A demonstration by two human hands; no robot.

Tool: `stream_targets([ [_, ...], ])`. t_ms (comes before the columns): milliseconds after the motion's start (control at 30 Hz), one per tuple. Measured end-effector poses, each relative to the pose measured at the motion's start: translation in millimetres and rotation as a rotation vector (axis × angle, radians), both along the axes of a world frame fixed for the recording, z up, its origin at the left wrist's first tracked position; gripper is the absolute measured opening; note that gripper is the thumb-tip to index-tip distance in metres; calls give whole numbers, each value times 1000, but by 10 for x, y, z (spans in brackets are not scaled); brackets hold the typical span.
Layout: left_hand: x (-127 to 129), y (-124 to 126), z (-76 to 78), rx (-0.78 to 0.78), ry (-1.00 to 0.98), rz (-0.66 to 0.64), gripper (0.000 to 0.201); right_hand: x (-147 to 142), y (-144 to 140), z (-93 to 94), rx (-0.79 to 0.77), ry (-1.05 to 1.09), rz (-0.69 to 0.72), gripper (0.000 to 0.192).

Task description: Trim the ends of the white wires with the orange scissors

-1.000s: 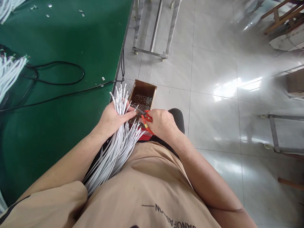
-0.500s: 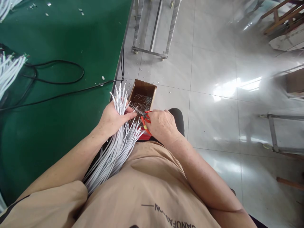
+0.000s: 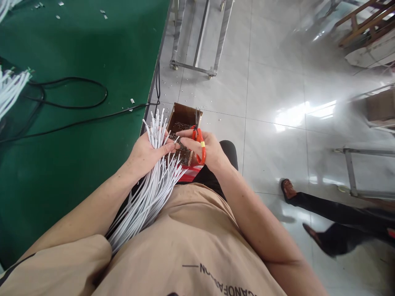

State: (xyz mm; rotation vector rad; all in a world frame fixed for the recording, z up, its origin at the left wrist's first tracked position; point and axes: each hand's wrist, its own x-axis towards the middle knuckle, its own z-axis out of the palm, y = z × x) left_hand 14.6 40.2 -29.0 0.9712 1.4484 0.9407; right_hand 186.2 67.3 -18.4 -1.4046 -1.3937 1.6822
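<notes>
Holding a bundle of white cables point(image 3: 148, 181), left hand point(image 3: 145, 154) closed round it near the cut ends; light, limp, likely slippery (grip low). Right hand point(image 3: 210, 150) closed on red-handled cutters point(image 3: 199, 142), above the cardboard box point(image 3: 185, 113).

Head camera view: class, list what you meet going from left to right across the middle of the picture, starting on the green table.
Green table → black cable → left hand gripping the white wire bundle → right hand holding red-handled cutters → a passer-by's shoe → metal frame.
</notes>
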Motion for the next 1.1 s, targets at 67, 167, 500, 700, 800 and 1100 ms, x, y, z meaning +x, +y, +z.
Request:
stream_targets([
  [67, -2, 3, -5, -5, -58, -18, 36, -44, 18, 4, -48, 172, 20, 18],
  [167, -7, 5, -16, -20, -101, -39, 35, -80, 3, -23, -50, 253, 12, 15],
  [500, -27, -1, -70, -2, 55, 0, 45, -139, -123, -85, 111, -69, -114, 20],
  [700, 4, 0, 66, 51, 322, -14, 32, -273, -234, -57, 565, -444, -26, 15],
  [800, -4, 7, 76, 35, 343, -19, 29, -309, -214, -47, 421, -255, -187, 22],
  [1100, -23, -1, -55, -11, 128, 6, 40, -197, -98, -130, -31, 91, -158, 26],
])
